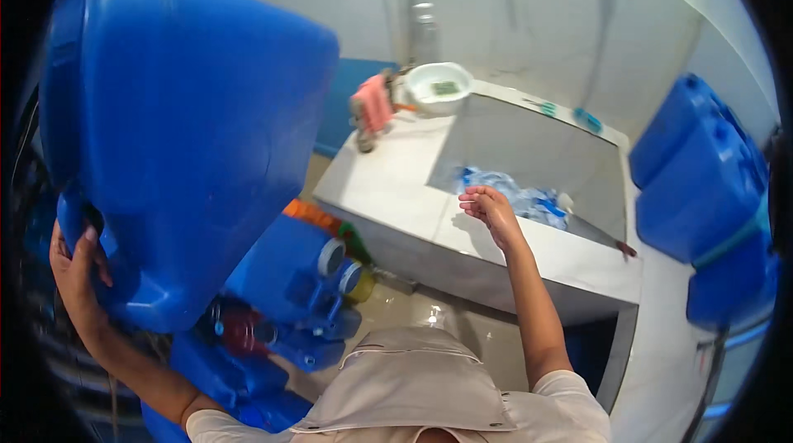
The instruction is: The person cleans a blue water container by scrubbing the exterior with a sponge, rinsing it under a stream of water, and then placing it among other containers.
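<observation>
My left hand (80, 266) grips the moulded handle of a large blue plastic jerrycan (192, 127). The jerrycan hangs tilted in the air at the left and fills much of that side. My right hand (494, 213) holds nothing; its fingers are loosely bent and apart. It hovers over the front ledge of a white tiled basin (403, 201). Just beyond that hand, crumpled clear and blue plastic (511, 189) lies in the basin.
Several blue jerrycans stand on the right-hand ledge (687, 189). More blue containers (279, 263) crowd the floor at lower left, beside a dark red one (241, 331). A white bowl (418, 96) and a pink cloth (375, 102) sit on the basin's left corner.
</observation>
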`<state>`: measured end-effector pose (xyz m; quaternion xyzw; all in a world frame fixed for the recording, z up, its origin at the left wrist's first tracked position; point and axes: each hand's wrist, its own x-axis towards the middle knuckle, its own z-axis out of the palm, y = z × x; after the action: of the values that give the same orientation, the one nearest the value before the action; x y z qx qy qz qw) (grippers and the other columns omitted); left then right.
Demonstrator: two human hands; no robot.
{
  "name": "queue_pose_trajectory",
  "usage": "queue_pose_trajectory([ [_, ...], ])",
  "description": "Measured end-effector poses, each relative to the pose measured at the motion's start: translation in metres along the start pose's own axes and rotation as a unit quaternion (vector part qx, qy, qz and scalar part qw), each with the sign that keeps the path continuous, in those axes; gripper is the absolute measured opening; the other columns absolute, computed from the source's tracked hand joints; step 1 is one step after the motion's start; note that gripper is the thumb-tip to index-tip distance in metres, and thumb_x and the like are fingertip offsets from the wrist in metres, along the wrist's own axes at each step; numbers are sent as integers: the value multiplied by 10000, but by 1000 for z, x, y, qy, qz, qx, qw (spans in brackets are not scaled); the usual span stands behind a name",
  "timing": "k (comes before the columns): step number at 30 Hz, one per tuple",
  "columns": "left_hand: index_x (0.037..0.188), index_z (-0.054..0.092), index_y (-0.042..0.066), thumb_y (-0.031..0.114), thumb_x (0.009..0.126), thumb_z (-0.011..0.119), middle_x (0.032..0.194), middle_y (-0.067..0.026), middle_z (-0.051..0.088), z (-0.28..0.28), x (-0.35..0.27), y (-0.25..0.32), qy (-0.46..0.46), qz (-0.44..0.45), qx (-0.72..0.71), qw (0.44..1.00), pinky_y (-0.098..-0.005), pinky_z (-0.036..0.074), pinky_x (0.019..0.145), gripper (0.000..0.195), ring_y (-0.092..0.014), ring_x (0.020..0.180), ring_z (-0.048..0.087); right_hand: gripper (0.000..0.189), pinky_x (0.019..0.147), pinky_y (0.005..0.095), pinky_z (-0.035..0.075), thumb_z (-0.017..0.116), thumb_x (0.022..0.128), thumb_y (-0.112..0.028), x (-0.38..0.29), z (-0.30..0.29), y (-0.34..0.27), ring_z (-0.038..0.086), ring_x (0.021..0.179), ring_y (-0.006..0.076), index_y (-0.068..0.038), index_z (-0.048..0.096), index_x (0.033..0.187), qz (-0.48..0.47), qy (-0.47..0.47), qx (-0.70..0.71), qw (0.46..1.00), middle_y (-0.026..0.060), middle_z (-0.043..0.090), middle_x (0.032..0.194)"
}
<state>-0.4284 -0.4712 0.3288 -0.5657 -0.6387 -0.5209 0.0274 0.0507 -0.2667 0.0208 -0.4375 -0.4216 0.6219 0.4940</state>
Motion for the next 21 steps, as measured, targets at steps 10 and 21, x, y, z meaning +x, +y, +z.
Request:
queue_pose_trajectory([
  [10, 933, 602, -5, 159, 724, 650, 786, -171, 627, 400, 54, 106, -263, 263, -198, 907, -336, 474, 637, 270, -214, 695, 624, 241, 766, 271, 485, 469, 889, -144, -24, -174, -53, 601, 873, 164, 1, 531, 1070, -100, 276, 39, 955, 103, 614, 1009],
  [21, 931, 500, 37, 353, 793, 620, 804, -172, 628, 721, -118, 166, -499, 465, -102, 724, -456, 500, 616, 365, -358, 720, 620, 240, 754, 264, 475, 455, 879, -123, -80, -283, -123, 595, 862, 161, 10, 542, 1057, -107, 456, -71, 881, 105, 618, 977],
])
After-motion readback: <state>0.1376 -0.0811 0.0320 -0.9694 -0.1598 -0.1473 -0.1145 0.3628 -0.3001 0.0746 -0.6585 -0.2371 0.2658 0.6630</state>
